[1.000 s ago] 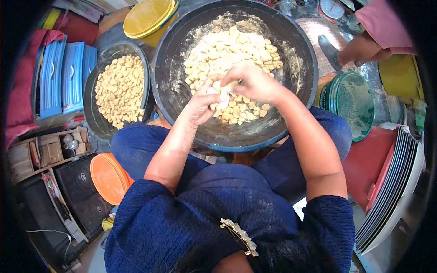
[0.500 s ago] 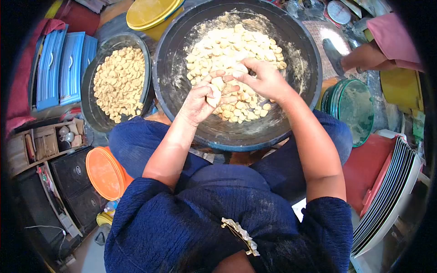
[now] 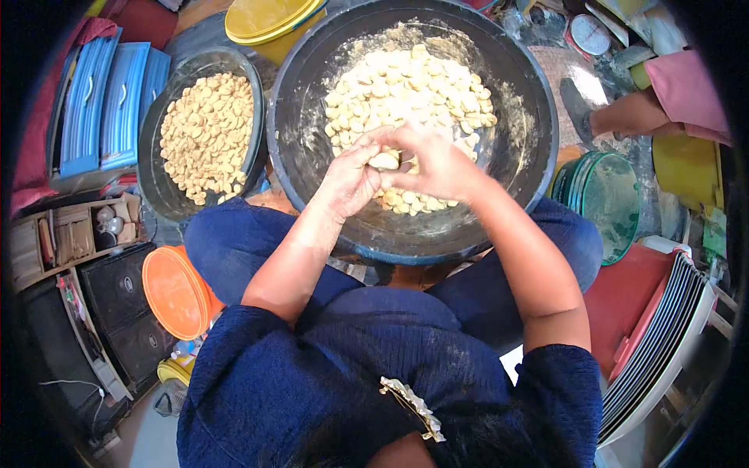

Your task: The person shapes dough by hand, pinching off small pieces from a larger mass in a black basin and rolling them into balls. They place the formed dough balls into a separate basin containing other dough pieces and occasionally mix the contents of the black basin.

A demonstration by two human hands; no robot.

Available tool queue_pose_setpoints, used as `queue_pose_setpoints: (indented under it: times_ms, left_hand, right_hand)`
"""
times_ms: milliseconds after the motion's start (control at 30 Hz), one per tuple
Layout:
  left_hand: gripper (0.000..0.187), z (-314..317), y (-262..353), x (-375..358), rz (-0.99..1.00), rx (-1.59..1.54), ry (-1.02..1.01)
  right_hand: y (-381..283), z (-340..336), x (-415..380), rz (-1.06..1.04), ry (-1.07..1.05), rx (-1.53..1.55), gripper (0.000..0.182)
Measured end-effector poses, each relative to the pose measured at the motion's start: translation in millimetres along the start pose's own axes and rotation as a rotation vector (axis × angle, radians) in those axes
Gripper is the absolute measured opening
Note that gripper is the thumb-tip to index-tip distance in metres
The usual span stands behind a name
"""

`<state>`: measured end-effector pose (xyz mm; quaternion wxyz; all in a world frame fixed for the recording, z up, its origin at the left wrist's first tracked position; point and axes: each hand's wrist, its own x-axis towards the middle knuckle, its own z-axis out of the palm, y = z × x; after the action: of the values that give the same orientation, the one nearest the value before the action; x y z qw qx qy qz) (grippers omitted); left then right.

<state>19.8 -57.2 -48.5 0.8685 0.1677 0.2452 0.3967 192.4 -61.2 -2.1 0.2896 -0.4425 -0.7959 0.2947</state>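
Fingers (image 3: 373, 150) of the left hand (image 3: 351, 179) and right hand (image 3: 437, 164) pinch one pale dough piece (image 3: 384, 161) between them, closed on it from both sides, probably to shape it. They work directly over the large black basin (image 3: 538, 117), so the piece stays above the floury heap (image 3: 406, 78). A smaller basin (image 3: 152, 132) of similar pieces sits just left, within reach.
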Motion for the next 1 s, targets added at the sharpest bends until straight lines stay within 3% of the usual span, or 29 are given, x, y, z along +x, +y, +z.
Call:
queue_pose_setpoints:
  times_ms: [133,200,267,333,367,400,467,633,733,767,800,867,933,967,1000]
  left_hand:
    - [0.031,-2,1,-3,-0.013,-0.125,0.000]
    - [0.030,-3,7,-11,0.002,0.164,0.058]
    - [0.030,0,11,-11,0.031,0.177,0.090]
    - [0.031,13,12,-12,0.105,0.171,0.085]
    - [0.029,22,11,-11,0.173,0.313,0.141]
    - [0.029,15,13,-9,0.181,0.311,0.141]
    - [0.025,1,14,-6,0.116,0.294,0.081]
    - [0.019,2,13,-4,0.118,0.090,0.167]
    - [0.021,0,15,0,0.056,0.169,0.105]
    - [0.020,-9,17,5,0.076,0.291,0.126]
    - [0.020,-16,24,11,0.100,0.413,0.153]
    - [0.023,-33,39,24,0.222,0.539,0.280]
    - [0.028,-67,59,36,0.233,0.687,0.359]
    - [0.028,-81,64,40,0.167,0.809,0.404]
    - [0.030,-105,69,45,0.054,1.089,0.401]
  right_hand:
    - [11,3,4,0.048,0.024,0.105,0.023]
    - [18,-5,7,0.288,0.070,0.380,0.016]
    - [28,0,8,0.377,0.025,0.442,0.016]
    - [29,8,6,0.461,-0.054,0.691,0.016]
    - [27,14,7,0.390,-0.002,0.882,0.018]
    - [25,14,7,0.385,-0.007,0.878,0.018]
    - [14,9,9,0.561,0.098,1.037,0.018]
    - [21,18,14,0.555,0.068,1.026,0.027]
    - [23,33,11,0.327,0.071,0.741,0.037]
    - [17,21,14,0.497,-0.008,0.828,0.037]
    - [31,25,14,0.487,0.048,0.851,0.025]
    - [32,9,21,0.755,0.165,0.637,0.019]
    - [60,9,17,0.736,0.299,0.689,0.033]
    - [74,5,14,0.681,0.065,0.721,0.029]
    - [77,7,11,0.689,0.056,0.716,0.029]
